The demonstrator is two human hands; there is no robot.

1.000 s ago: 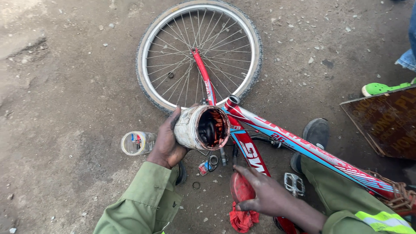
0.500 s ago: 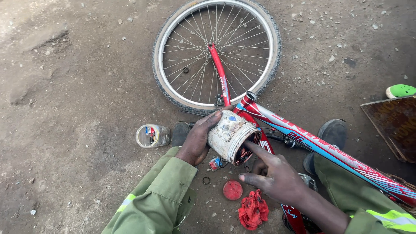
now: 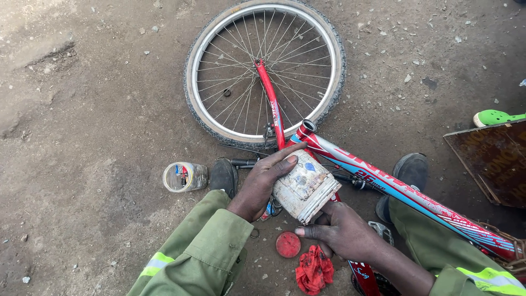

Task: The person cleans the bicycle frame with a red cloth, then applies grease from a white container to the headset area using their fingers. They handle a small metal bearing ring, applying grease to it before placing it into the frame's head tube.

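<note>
My left hand [image 3: 266, 181] grips a dirty white round tub [image 3: 306, 186] by its side, tilted with its mouth turned down and right. My right hand [image 3: 341, 230] is at the tub's mouth from below, fingers curled against the rim. Both hands are above a red and blue bicycle frame [image 3: 394, 189] lying on the dirt. Its front wheel [image 3: 265, 71] lies flat farther away. A red round lid [image 3: 288, 244] and a crumpled red rag [image 3: 314, 269] lie on the ground just under my right hand.
A small clear jar [image 3: 185, 177] lies on its side to the left, by my dark shoe [image 3: 224, 176]. My other shoe [image 3: 409, 171] is at the right. A brown board [image 3: 490, 164] and a green sandal [image 3: 496, 117] sit at the right edge.
The tub has been tipped from mouth-up to mouth-down toward the right. My right hand came up from the rag to the tub's rim. The red lid now lies uncovered.
</note>
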